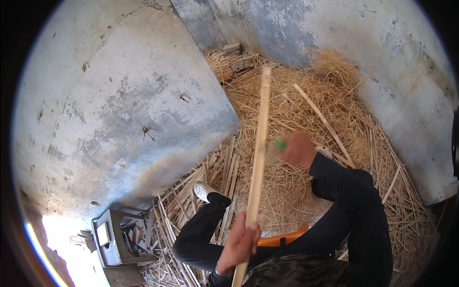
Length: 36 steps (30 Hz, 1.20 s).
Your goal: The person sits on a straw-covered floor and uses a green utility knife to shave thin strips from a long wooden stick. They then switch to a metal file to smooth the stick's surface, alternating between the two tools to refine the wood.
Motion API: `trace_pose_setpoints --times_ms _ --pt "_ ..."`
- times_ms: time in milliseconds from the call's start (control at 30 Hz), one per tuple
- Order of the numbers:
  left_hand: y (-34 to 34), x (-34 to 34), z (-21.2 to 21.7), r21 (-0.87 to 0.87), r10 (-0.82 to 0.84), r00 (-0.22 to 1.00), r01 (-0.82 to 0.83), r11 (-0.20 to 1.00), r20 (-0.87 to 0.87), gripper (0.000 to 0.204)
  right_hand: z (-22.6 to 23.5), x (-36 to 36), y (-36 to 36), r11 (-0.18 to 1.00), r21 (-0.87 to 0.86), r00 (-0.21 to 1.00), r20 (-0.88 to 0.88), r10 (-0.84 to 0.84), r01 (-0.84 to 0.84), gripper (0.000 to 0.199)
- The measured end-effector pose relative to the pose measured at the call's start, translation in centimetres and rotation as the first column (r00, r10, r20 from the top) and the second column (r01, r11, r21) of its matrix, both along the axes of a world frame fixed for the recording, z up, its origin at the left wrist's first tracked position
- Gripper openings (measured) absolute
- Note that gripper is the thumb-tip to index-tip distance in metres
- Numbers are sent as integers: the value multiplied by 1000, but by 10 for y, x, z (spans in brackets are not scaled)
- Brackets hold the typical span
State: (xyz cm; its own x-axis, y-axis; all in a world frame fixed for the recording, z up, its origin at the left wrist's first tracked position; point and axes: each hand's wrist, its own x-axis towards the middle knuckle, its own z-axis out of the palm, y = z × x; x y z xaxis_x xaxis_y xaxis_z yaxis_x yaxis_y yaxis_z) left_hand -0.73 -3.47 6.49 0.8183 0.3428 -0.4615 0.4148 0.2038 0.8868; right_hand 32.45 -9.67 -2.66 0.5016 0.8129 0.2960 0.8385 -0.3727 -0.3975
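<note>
A long pale split-bamboo strip [261,138] runs up the middle of the view, tilted slightly right at its far end. My left hand [238,241] is closed around its lower part, the near end passing below the hand. To the right of the strip, my right hand [299,149] is closed in a fist and smeared by motion. A green object [278,145] shows at its finger side, apart from or just beside the strip; its kind is too blurred to tell.
Thin shavings [296,186] heap the floor up to the walls. Another strip [325,125] lies on them at right. Many split strips [179,205] lie at left, near a wooden stool-like frame [117,239]. An orange seat [282,239] is under me; my white clogs [204,191] rest among the strips.
</note>
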Motion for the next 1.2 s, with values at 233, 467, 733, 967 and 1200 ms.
trace_pose_setpoints --times_ms 233,467,733,967,1200 --pt "3 -5 -13 -74 65 992 -57 996 110 35 5 -68 -14 979 32 979 -24 203 -203 59" --pt "-8 -9 -4 -37 -86 995 87 996 40 37 -23 9 -17 996 -61 932 -353 -86 68 60" --pt "0 -4 0 146 -46 999 45 988 3 36 9 -85 -12 961 73 960 100 261 -268 76" --pt "5 5 -5 140 -35 998 28 990 47 37 4 -60 0 925 232 932 279 232 -300 73" --pt "0 -3 -9 54 -4 999 2 999 35 36 -16 -22 1 998 61 993 -108 41 -35 71"
